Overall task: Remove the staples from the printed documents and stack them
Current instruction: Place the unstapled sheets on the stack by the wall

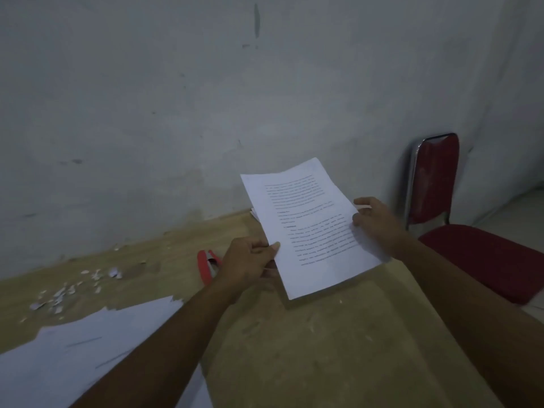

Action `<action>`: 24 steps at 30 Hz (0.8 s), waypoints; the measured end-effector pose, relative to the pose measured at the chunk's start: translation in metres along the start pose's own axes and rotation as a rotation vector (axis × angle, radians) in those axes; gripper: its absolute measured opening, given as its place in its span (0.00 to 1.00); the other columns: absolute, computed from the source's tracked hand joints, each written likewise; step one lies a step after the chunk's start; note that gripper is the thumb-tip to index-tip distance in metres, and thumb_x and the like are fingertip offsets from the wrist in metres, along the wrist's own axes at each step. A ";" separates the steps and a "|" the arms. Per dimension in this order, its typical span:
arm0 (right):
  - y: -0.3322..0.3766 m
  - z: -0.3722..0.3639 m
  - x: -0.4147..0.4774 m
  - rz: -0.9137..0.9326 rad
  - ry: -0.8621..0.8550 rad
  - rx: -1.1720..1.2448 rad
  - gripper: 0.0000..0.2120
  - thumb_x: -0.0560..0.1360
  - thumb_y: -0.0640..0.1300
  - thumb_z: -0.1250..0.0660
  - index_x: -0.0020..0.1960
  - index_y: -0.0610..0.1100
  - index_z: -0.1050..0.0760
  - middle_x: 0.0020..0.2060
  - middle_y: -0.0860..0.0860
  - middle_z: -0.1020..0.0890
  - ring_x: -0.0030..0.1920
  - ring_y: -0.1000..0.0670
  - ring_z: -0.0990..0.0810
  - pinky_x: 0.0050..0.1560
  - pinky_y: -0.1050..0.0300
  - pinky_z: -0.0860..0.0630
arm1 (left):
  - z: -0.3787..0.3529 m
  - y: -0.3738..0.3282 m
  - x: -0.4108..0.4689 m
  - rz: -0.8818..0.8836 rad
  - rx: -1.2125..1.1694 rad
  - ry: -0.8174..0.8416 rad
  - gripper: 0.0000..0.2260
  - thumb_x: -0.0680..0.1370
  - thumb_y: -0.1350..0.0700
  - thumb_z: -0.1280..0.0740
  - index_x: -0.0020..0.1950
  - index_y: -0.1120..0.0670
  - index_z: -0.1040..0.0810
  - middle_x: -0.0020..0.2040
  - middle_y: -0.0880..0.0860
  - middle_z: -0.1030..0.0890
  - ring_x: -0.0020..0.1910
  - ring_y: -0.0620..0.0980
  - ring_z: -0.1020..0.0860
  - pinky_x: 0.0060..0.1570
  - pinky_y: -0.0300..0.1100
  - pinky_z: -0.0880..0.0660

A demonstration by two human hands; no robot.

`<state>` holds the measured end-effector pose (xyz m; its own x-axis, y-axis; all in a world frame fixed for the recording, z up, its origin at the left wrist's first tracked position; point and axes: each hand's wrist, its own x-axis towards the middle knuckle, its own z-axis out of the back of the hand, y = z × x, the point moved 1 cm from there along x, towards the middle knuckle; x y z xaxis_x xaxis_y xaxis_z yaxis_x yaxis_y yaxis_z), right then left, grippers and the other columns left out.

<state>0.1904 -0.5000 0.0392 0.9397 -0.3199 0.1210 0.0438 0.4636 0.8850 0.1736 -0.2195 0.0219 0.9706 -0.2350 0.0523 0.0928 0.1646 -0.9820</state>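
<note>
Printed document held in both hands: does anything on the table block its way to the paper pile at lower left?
Nothing on the table blocks the printed document. Only the person's own left forearm crosses over the paper pile's right edge; the red staple remover lies farther back, beside the left hand.

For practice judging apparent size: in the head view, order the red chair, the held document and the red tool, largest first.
1-2. Red chair and held document: about alike, so unranked.
3. Red tool: smallest.
</note>
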 end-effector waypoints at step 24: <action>-0.076 -0.031 0.113 0.174 0.164 -0.788 0.23 0.78 0.54 0.46 0.65 0.46 0.22 0.67 0.46 0.24 0.65 0.41 0.27 0.68 0.45 0.31 | -0.058 0.046 0.109 0.149 0.550 -0.169 0.17 0.78 0.54 0.31 0.64 0.59 0.27 0.58 0.55 0.22 0.39 0.44 0.23 0.36 0.31 0.27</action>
<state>0.3040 -0.5460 -0.0285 0.9899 -0.0940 0.1061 0.0613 0.9590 0.2768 0.2713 -0.2931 -0.0277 0.9997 -0.0230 -0.0067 0.0103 0.6673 -0.7447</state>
